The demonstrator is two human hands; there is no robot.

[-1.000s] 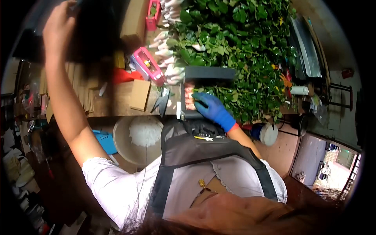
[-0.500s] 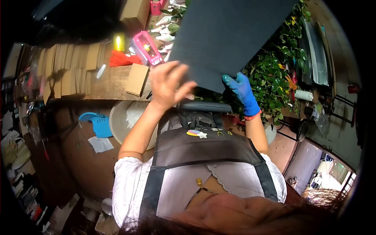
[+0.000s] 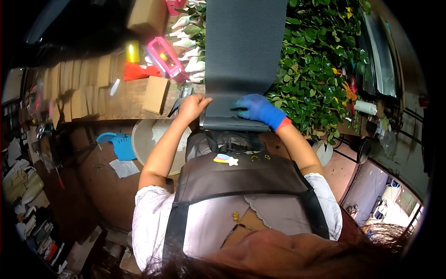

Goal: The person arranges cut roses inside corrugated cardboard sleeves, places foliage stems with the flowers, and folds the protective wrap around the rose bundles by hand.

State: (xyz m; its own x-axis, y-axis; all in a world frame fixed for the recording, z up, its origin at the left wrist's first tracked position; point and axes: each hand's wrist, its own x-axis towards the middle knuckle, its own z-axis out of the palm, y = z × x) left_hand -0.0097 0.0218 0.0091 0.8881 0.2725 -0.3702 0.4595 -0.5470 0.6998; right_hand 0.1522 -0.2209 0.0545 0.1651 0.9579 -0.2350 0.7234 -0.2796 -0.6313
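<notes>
A long black corrugated sheet (image 3: 245, 46) runs away from the front edge of the table, over the green leafy stems (image 3: 311, 60). At its near left edge my bare left hand (image 3: 196, 106) is closed, with the sheet's edge between thumb and fingers. My right hand (image 3: 260, 110), in a blue glove, lies on the near part of the sheet with its fingers extended to the left. Just below both hands is a dark padded bar (image 3: 236, 124) along the table edge. White-wrapped flower heads (image 3: 188, 53) show left of the sheet.
A pink tape dispenser (image 3: 167, 59), a brown cardboard piece (image 3: 156, 94), a red cloth (image 3: 139, 71) and a yellow roll (image 3: 132, 51) are on the left. Cardboard pieces (image 3: 83, 86) stand in a row farther left. Below the table edge are a round bin (image 3: 146, 139) and a blue plastic item (image 3: 122, 146).
The black sheet has swung from a slant to straight and its near end has come down. My left hand has closed at its edge; my right hand has moved left onto it.
</notes>
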